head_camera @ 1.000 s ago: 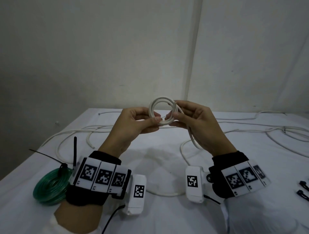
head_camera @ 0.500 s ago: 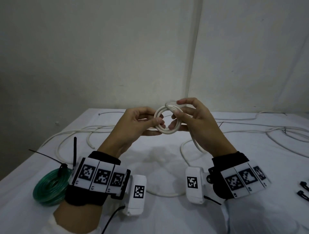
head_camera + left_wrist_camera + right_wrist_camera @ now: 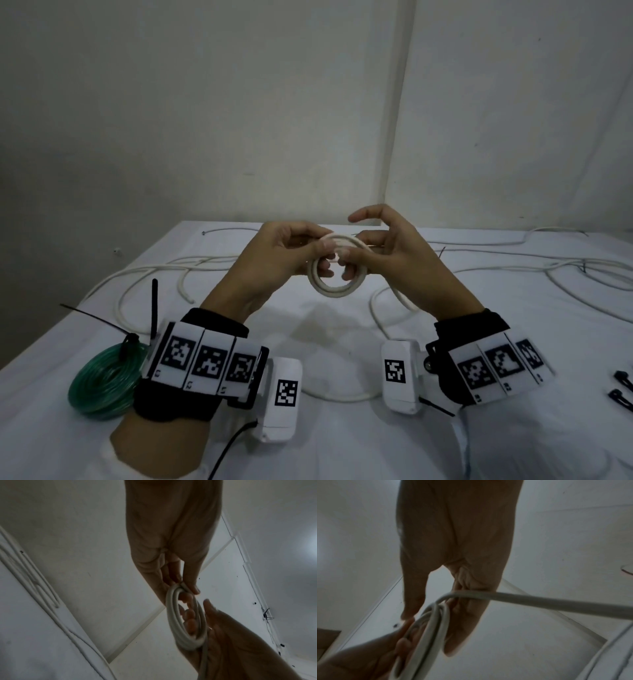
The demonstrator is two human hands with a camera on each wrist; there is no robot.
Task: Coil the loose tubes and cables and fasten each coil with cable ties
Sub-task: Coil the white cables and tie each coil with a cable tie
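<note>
A small coil of white cable (image 3: 332, 293) hangs in the air between both hands above the white table (image 3: 342, 445). My left hand (image 3: 323, 251) pinches the coil's top between thumb and fingers. My right hand (image 3: 349, 260) has its lower fingers curled through the ring and its thumb on the coil, with the index finger lifted clear. The cable's loose tail (image 3: 406, 303) runs under the right palm down to the table. The left wrist view shows the coil (image 3: 172, 616) edge-on. In the right wrist view the tail (image 3: 539, 601) leaves the coil (image 3: 433, 626) to the right.
A green tube coil (image 3: 102, 380) fastened with black cable ties (image 3: 154, 305) lies at the near left. Loose white cables sprawl at the far left (image 3: 150, 274) and far right (image 3: 582, 270). Spare black cable ties (image 3: 620, 387) lie at the right edge.
The coil has dropped lower and tipped flatter between the hands. My right hand has shifted round it, and its index finger has lifted off.
</note>
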